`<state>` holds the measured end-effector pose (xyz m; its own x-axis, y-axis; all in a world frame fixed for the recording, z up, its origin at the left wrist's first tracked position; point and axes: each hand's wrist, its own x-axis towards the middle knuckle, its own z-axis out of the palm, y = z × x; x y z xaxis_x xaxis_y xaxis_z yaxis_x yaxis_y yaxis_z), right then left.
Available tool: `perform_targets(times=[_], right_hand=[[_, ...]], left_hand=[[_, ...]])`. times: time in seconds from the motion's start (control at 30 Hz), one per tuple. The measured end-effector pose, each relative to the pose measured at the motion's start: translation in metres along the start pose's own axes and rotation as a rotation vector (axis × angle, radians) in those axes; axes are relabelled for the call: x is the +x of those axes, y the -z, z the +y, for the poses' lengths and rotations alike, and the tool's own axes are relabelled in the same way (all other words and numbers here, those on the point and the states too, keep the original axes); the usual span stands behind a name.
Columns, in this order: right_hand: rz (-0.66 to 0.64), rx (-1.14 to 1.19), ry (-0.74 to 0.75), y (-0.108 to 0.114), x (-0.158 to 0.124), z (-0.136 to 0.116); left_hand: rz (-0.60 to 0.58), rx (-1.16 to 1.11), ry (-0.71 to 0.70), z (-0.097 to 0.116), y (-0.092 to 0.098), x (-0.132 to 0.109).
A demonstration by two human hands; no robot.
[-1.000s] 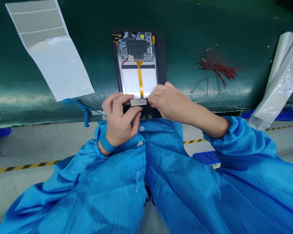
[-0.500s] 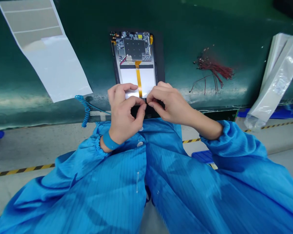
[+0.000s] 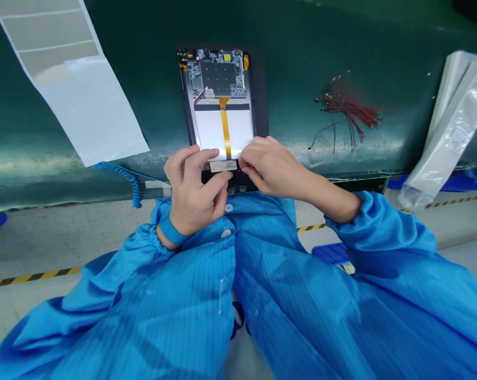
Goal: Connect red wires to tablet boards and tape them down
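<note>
An opened tablet (image 3: 210, 129) lies on the bench near its front edge, circuit board (image 3: 218, 78) at the far end. An orange flex cable (image 3: 225, 126) runs down over its silvery battery. Around the tablet's near left corner rests my left hand (image 3: 196, 187), fingers apart, its thumb by a pale strip (image 3: 223, 165) across the near end. It appears to hold nothing. My right hand (image 3: 268, 164) is at the near right corner, thumb and forefinger pinched together at the strip's right end. What sits in that pinch is too small to make out.
To the right lies a bunch of thin red wires (image 3: 351, 111). Farther right are white packs in clear plastic (image 3: 446, 132). A sheet of paper (image 3: 99, 111) with grey strips lies left, beside a coiled blue cord (image 3: 133, 184). The bench's front edge (image 3: 353, 177) runs close to my body.
My left hand has moved left and away from my right hand, its pinch opening. The pale strip at the tablet's near end now shows. My right hand stays nearly in place.
</note>
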<state>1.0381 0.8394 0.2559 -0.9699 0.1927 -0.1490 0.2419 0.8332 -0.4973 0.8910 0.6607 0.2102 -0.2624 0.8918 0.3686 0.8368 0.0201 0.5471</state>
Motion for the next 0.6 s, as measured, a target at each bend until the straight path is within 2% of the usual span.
perform_targets(times=[0.13,0.43,0.6], right_hand=[[0.007,-0.024,-0.005,-0.002,0.0,-0.001],[0.042,-0.108,0.008,-0.004,0.0,-0.006],[0.053,-0.094,-0.007,-0.008,-0.001,-0.006]], left_hand=[[-0.042,-0.061,0.085,-0.002,-0.003,0.001],[-0.094,-0.063,0.086,0.002,-0.008,0.006],[-0.244,-0.11,0.07,-0.001,-0.003,0.011]])
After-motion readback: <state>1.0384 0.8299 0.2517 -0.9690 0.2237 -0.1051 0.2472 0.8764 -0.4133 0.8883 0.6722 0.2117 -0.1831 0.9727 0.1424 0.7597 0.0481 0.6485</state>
